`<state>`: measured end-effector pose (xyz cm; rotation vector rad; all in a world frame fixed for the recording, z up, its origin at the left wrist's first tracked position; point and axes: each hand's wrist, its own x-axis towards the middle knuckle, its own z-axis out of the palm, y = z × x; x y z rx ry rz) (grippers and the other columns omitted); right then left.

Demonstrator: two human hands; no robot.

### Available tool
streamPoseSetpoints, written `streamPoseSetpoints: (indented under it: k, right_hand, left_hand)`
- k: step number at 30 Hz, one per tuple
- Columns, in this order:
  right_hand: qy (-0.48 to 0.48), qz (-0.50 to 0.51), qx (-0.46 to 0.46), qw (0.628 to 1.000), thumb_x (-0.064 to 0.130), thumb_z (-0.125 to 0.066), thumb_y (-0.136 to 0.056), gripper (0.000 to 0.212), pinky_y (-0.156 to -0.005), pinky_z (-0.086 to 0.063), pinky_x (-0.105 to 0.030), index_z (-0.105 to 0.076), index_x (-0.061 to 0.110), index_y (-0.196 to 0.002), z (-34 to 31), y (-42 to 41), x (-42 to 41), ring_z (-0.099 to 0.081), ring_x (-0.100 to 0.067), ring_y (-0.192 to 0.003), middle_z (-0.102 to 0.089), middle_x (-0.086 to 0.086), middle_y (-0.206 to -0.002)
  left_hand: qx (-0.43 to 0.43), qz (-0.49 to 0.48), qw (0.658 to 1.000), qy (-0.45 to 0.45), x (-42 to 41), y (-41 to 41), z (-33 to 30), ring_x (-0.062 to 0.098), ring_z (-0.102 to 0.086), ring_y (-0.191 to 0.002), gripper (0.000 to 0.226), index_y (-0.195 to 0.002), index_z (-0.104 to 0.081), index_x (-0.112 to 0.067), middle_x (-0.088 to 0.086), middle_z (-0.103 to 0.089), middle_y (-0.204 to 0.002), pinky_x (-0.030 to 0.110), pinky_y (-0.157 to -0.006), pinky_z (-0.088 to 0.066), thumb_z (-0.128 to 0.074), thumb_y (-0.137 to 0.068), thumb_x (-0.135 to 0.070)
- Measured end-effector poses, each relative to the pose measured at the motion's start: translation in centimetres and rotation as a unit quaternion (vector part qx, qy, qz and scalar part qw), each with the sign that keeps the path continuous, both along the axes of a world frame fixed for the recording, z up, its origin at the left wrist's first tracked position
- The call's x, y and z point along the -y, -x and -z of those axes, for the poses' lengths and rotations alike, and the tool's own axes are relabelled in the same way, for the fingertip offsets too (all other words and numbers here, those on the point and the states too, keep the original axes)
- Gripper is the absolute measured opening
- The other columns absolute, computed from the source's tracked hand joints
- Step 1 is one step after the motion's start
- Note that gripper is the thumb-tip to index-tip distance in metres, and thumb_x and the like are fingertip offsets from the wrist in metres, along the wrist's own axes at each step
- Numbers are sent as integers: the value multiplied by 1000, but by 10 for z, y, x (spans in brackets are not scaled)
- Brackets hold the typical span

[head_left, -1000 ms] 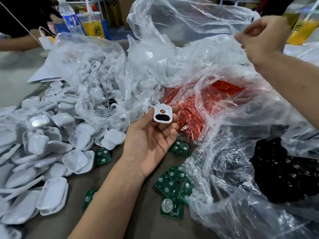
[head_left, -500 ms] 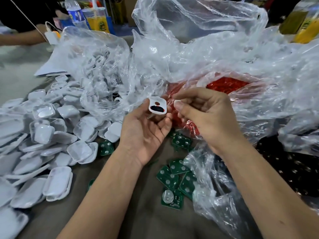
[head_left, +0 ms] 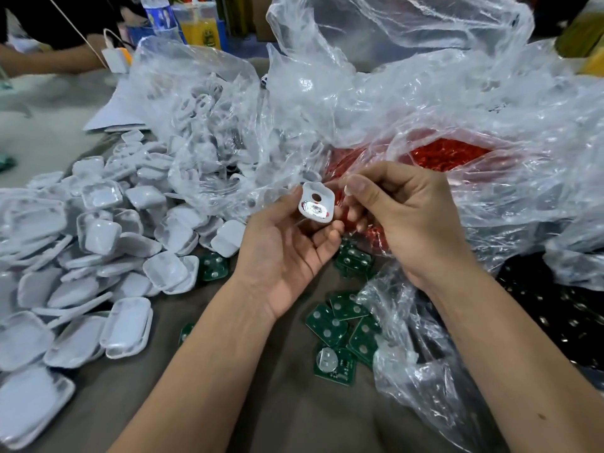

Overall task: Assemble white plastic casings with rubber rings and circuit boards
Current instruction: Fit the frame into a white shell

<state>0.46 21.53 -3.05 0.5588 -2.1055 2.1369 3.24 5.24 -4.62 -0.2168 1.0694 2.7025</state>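
Observation:
My left hand (head_left: 287, 253) holds a small white casing (head_left: 316, 204) palm-up, gripped between thumb and fingertips. The casing has a round hole and an oval opening. My right hand (head_left: 402, 220) sits just right of it with fingers curled. Its thumb and index fingertip close on the casing's upper right edge, and I cannot make out any small part between them. Red rubber rings (head_left: 447, 155) fill a clear bag right behind both hands. Green circuit boards (head_left: 330, 325) lie loose on the table under my wrists.
A heap of white casing halves (head_left: 98, 256) covers the left of the table. A clear bag (head_left: 202, 119) holds more white parts. Black parts (head_left: 555, 305) sit in a bag at right. Another person's arm (head_left: 49, 57) and drink bottles (head_left: 163, 14) are at the far left.
My right hand came down from the upper right and now meets the casing. My left hand lifted the casing slightly toward the red bag.

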Motion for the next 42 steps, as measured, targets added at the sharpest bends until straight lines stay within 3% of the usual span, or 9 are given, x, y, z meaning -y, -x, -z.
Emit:
streamPoseSetpoints:
  k: [6,10,15,18,24,42]
  right_hand:
    - [31,20,-16,999,12,-80,-89,4,-56,-59,-26,-79,14,-93,1,2,-1,-68,-22,-62,-76,-15,-80]
    - [-8,53,-46,997,8,-80,-89,9,-60,-60,-26,-80,15,-94,0,2,-2,-70,-32,-64,-76,-13,-78]
    - [-122,60,-88,987,3,-76,-92,18,-67,-62,-23,-81,16,-104,0,1,-2,-76,-13,-74,-79,4,-87]
    - [-156,92,-113,977,7,-81,-88,14,-72,-62,-23,-81,15,-99,0,0,-2,-76,-7,-77,-79,9,-86]
    - [-165,86,-112,976,5,-84,-85,21,-68,-61,-19,-80,25,-89,-2,-1,0,-75,-6,-70,-78,11,-79]
    - [-206,78,-122,968,3,-79,-89,18,-69,-55,-10,-81,20,-94,-2,-2,0,-74,-1,-76,-76,17,-84]
  left_hand:
    - [21,18,1000,7,-4,1,-2,21,-64,-65,44,-112,-70,0,16,-68,-85,25,-57,-57,-60,-86,-34]
    - [32,25,999,21,-5,2,-3,21,-63,-62,38,-113,-66,-1,16,-66,-82,25,-53,-55,-55,-97,-34]
    - [20,21,999,47,-6,4,-3,20,-64,-60,32,-103,-69,-2,16,-69,-81,24,-52,-56,-54,-101,-30]
    - [9,22,998,64,-8,4,-3,20,-65,-61,30,-103,-69,-2,17,-70,-83,24,-54,-57,-53,-103,-26]
    - [6,17,997,73,-9,3,-3,20,-65,-62,25,-103,-67,-2,15,-70,-84,24,-55,-58,-53,-104,-23]
    - [2,24,997,72,-9,3,-2,19,-66,-60,26,-99,-67,-2,14,-70,-81,24,-55,-58,-51,-105,-22]
